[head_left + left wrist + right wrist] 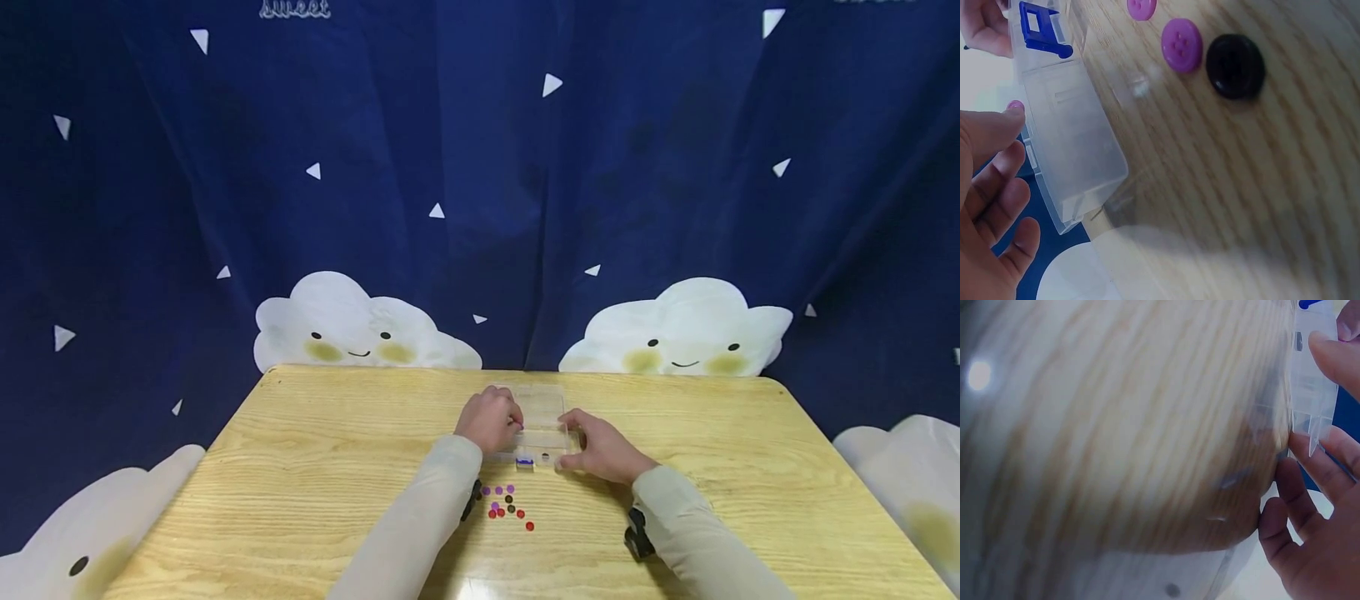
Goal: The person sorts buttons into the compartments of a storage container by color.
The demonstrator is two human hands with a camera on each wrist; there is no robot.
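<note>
A clear plastic box [542, 405] with a blue latch [1040, 30] stands open toward the far edge of the table. My left hand [490, 421] is over its left part, pinching a small pink-purple button [1015, 105] between thumb and finger. At the box's right end, my right hand [606, 452] grips the side, thumb near the front and fingers farther back. A dark button [545, 457] shows through the front right of the box. Near the left wrist, purple buttons [1182, 45] and a black button [1235, 66] lie on the wood.
In front of the box, several loose buttons lie on the wooden table [337, 467], among them a red button [529, 526]. Behind the table's far edge hangs a dark blue curtain [480, 167] with white clouds and triangles.
</note>
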